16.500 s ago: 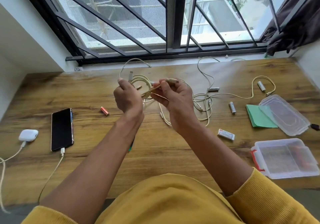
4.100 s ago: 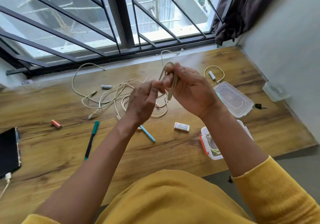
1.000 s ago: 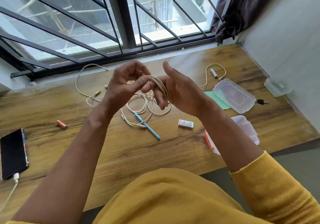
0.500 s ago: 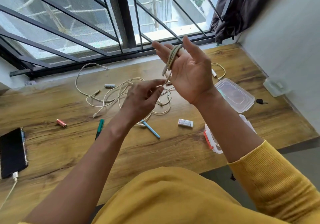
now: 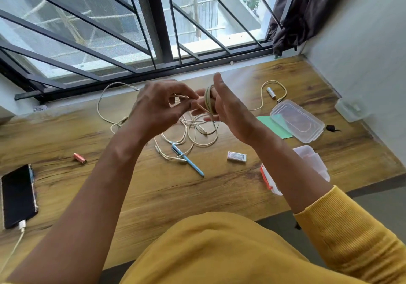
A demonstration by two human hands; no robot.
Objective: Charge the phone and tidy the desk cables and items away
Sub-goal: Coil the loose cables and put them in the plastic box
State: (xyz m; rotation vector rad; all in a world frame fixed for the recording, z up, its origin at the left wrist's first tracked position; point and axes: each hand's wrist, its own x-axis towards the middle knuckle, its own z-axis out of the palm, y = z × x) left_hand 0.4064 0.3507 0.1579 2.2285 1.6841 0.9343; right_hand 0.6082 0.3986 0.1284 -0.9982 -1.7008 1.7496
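Note:
Above the desk's middle, my right hand [image 5: 228, 107] is raised with its fingers straight, and a cream cable coil [image 5: 208, 101] is looped round them. My left hand [image 5: 158, 105] pinches the loose end of that cable just left of the coil. Below the hands a tangle of cream cables [image 5: 189, 134] lies on the wooden desk [image 5: 153, 191]. The black phone [image 5: 17, 195] lies at the desk's left edge with a white charging cable [image 5: 15, 246] plugged into its near end.
On the desk lie a blue pen [image 5: 189, 160], an orange battery [image 5: 79, 158], a white eraser [image 5: 236, 156], a silver battery [image 5: 271, 92] and green paper [image 5: 274, 125]. A clear lid [image 5: 296, 121] is at the right, with an open clear box [image 5: 307, 158] partly behind my right forearm.
My right hand has come down and turned, with the coil still round its fingers. My left hand has risen to the coil, pinching the cable end.

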